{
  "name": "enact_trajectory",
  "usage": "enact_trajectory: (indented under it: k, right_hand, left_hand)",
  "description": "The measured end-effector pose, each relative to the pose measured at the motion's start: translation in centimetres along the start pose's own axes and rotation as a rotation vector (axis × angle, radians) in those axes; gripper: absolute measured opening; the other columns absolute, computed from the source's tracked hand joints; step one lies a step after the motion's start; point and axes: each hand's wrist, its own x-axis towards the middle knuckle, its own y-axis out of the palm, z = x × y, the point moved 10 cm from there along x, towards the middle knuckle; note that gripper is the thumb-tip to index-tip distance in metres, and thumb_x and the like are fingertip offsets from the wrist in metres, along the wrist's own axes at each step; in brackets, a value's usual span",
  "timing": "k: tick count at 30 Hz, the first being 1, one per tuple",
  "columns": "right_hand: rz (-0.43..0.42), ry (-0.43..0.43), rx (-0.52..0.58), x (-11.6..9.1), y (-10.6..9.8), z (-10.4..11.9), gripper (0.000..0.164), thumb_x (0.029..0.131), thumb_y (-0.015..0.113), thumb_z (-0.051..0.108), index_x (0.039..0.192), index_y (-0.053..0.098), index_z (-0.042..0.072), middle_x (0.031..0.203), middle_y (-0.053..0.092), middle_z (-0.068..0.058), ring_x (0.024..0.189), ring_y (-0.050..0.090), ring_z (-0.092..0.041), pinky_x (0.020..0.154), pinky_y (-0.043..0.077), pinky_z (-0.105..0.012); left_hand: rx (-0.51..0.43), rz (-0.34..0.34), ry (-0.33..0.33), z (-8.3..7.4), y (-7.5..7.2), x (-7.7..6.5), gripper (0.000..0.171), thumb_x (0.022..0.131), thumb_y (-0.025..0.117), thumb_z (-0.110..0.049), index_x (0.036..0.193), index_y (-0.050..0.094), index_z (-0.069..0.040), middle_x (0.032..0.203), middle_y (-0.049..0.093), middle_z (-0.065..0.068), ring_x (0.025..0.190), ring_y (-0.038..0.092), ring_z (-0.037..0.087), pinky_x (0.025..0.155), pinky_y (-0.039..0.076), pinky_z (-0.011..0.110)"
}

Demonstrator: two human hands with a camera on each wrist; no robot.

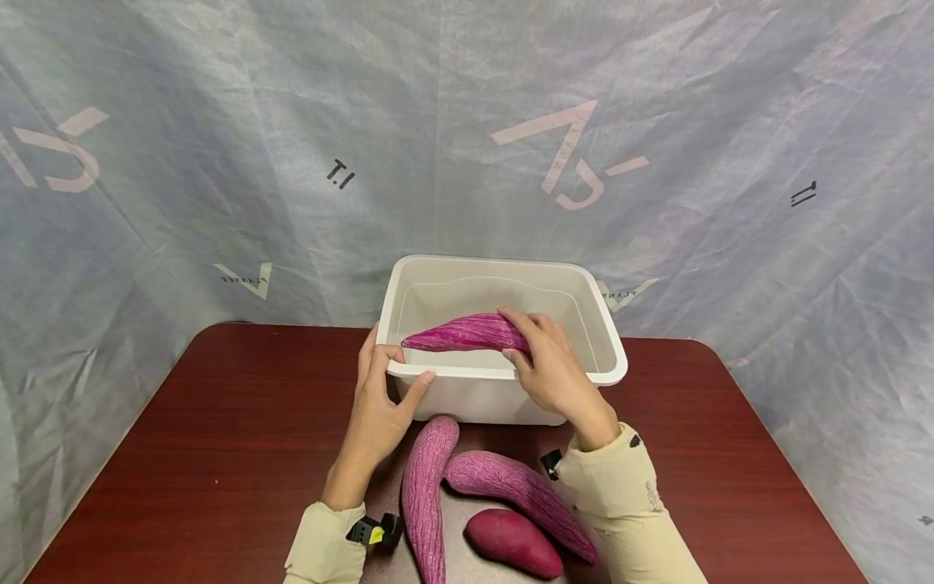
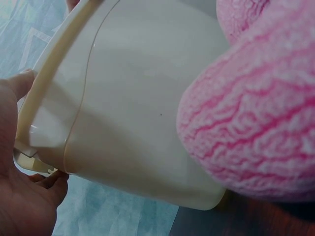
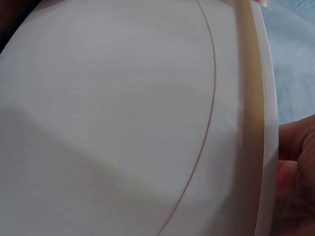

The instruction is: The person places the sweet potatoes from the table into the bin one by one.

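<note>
Table (image 1: 182,454): left hand (image 1: 379,397) grips tub (image 1: 613,357) rim; right hand (image 1: 554,369) holds sweet potato (image 1: 460,332).

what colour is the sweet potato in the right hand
Magenta-purple with darker streaks, the sweet potato shows best in the head view.

Even bright light; wrist views blurred (too close).
</note>
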Motion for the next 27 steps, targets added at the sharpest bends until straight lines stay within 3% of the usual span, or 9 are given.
enact_trajectory:
  k: [11,27]
  right_hand:
    - [0.038,0.021,-0.017,0.11,0.41,-0.25,0.053,0.098,0.062,0.015,0.149,0.047,0.013,0.137,0.056,-0.023,0.130,0.049,-0.041,0.108,0.037,-0.058]
    - [0.030,0.033,-0.024,0.13,0.59,-0.51,0.052,0.098,0.061,0.014,0.148,0.047,0.012,0.136,0.057,-0.023,0.130,0.050,-0.041,0.107,0.039,-0.057]
  left_hand:
    - [0.008,0.002,-0.005,0.01,-0.05,0.03,0.041,0.090,0.076,-0.028,0.105,0.042,-0.011,0.165,0.021,0.006,0.148,0.033,0.036,0.113,0.032,0.060]
    - [0.006,0.012,-0.014,0.01,-0.06,0.01,0.041,0.090,0.076,-0.029,0.105,0.041,-0.011,0.166,0.020,0.004,0.148,0.032,0.031,0.112,0.033,0.060]
